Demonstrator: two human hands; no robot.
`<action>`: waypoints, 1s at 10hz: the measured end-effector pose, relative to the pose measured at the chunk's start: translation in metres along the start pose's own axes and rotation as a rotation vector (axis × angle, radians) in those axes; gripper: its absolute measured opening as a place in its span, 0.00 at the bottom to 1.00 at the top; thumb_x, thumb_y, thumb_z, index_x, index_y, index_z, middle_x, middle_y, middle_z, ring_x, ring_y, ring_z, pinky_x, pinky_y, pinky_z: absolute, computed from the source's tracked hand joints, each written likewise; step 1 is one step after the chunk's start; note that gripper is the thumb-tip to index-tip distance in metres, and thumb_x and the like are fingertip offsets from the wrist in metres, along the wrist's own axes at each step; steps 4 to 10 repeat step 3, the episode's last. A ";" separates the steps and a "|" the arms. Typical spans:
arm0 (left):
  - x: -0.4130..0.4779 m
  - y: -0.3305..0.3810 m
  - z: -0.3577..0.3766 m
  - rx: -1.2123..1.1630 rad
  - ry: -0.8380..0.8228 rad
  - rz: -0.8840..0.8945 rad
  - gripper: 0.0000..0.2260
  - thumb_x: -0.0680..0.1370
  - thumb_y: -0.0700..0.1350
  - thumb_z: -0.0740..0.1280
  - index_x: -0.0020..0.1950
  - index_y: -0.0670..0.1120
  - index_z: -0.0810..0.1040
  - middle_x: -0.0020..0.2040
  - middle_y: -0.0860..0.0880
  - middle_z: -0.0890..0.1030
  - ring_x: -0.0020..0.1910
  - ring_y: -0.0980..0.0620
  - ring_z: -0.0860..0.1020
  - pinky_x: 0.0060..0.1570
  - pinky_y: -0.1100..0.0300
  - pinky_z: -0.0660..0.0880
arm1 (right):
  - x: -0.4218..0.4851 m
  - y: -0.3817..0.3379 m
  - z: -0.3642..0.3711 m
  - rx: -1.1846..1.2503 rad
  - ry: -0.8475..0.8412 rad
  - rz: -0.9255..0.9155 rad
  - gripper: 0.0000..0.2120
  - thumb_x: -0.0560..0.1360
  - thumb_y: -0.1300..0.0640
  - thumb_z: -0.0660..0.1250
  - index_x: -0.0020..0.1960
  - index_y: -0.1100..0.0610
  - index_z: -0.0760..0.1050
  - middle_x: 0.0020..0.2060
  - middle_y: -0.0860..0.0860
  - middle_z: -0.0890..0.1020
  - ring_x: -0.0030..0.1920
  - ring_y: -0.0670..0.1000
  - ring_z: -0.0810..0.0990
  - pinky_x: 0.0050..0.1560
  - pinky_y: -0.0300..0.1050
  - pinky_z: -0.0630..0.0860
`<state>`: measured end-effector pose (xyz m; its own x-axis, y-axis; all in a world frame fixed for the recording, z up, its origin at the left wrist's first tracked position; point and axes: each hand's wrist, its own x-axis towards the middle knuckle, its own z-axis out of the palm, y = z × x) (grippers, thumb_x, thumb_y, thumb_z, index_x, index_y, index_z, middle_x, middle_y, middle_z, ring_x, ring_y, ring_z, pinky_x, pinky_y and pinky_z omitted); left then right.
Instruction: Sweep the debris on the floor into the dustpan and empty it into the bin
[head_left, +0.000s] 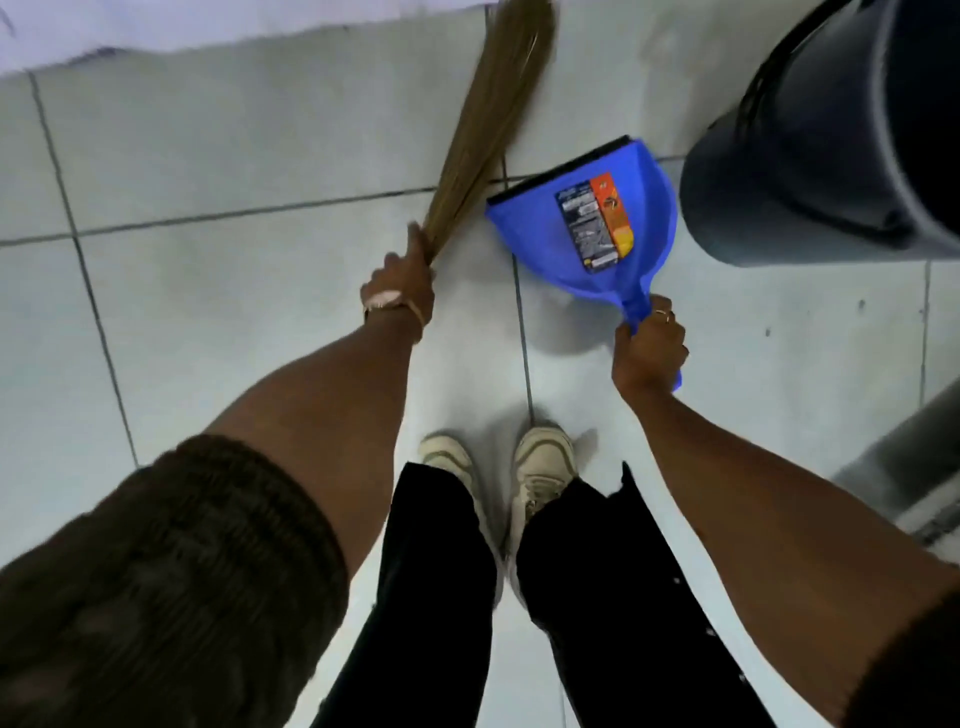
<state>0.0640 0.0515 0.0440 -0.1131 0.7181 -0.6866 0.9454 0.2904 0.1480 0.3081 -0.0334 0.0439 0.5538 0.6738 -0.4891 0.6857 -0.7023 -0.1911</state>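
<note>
The left hand (399, 291) grips a straw broom (488, 124) angled toward the wall; the right hand (649, 351) clutches the handle of the blue dustpan (540, 228), seemingly lifted just off the tiled floor (218, 296). A dark bin (810, 156) looms just right of the pan, and pale shoes (543, 462) stand below.

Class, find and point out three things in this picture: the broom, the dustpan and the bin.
broom (483, 135), head view, middle of the straw bristles.
dustpan (540, 228), head view, bare blue pan left of its label.
bin (810, 156), head view, dark outer wall.
</note>
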 end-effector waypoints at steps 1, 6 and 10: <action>0.016 0.006 0.003 0.007 0.008 0.031 0.29 0.82 0.50 0.55 0.78 0.54 0.43 0.66 0.36 0.71 0.61 0.35 0.74 0.57 0.43 0.70 | 0.009 0.003 0.008 -0.035 -0.022 -0.028 0.21 0.78 0.60 0.63 0.70 0.62 0.66 0.65 0.60 0.75 0.67 0.62 0.71 0.65 0.58 0.69; 0.001 0.009 -0.011 0.042 0.090 -0.002 0.37 0.79 0.38 0.59 0.78 0.49 0.36 0.69 0.37 0.66 0.61 0.34 0.73 0.56 0.39 0.71 | 0.003 -0.017 -0.005 -0.048 -0.031 -0.017 0.34 0.78 0.53 0.66 0.77 0.62 0.55 0.77 0.59 0.58 0.78 0.59 0.54 0.77 0.57 0.54; 0.001 0.009 -0.011 0.042 0.090 -0.002 0.37 0.79 0.38 0.59 0.78 0.49 0.36 0.69 0.37 0.66 0.61 0.34 0.73 0.56 0.39 0.71 | 0.003 -0.017 -0.005 -0.048 -0.031 -0.017 0.34 0.78 0.53 0.66 0.77 0.62 0.55 0.77 0.59 0.58 0.78 0.59 0.54 0.77 0.57 0.54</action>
